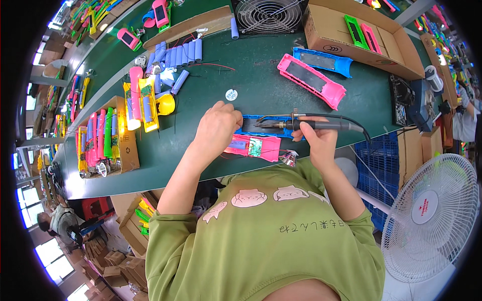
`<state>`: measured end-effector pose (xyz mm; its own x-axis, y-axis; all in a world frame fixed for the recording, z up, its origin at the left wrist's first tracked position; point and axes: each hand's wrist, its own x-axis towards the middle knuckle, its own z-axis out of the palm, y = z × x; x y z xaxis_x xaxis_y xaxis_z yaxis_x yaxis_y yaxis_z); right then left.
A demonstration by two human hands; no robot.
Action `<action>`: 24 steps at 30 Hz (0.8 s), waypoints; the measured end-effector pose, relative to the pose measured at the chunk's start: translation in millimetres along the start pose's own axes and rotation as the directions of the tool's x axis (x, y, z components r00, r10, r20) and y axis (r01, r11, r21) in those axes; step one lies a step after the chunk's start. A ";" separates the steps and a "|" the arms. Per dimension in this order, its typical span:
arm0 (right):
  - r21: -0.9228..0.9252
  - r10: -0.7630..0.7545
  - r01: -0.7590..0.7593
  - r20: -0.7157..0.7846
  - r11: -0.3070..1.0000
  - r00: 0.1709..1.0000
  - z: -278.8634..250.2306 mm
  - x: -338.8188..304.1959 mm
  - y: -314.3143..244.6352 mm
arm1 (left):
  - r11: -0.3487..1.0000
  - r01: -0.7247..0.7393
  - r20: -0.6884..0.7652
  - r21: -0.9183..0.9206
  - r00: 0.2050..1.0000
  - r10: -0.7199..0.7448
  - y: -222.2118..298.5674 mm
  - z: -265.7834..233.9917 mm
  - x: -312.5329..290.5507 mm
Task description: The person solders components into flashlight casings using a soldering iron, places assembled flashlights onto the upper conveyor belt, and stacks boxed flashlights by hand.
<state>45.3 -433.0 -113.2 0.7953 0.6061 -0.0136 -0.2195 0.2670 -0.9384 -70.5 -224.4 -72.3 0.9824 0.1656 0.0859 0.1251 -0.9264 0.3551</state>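
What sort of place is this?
Probably an electronics assembly workshop: the right hand holds what looks like a soldering iron, blue cylindrical cells sit on the bench, and a carton holds plastic casings.

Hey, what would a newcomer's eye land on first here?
Probably the green shirt filling the lower middle, with the big white fan at the right close behind. Next, near the centre, the right hand holding a soldering iron over a blue casing. Then the bluish-purple batteries clustered at the upper left of the dark green table.
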 end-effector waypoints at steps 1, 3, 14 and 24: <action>-0.007 0.044 -0.044 -0.022 0.999 0.999 0.6 2.8 2.6 | 1.000 0.028 -0.010 0.001 1.000 -0.028 -0.1 -0.6 0.0; -0.013 0.091 -0.092 -0.042 0.996 0.995 1.8 6.5 6.6 | 0.998 0.060 -0.018 0.000 0.998 -0.060 0.0 -1.1 -0.5; -0.146 -0.302 0.309 0.065 0.940 0.951 -4.0 1.0 -4.7 | 0.968 0.174 -0.084 -0.182 0.978 -0.192 4.4 -5.0 2.3; -0.633 -0.305 0.739 0.674 0.231 0.673 -28.1 29.2 -15.7 | 0.945 0.107 -0.242 -0.308 0.952 -0.187 11.5 -5.6 -17.7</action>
<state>87.8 -440.5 -108.5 0.2211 0.8316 0.5095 0.8945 0.0352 -0.4456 -87.2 -236.0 -64.5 0.8785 0.4126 0.2408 0.1809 -0.7539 0.6316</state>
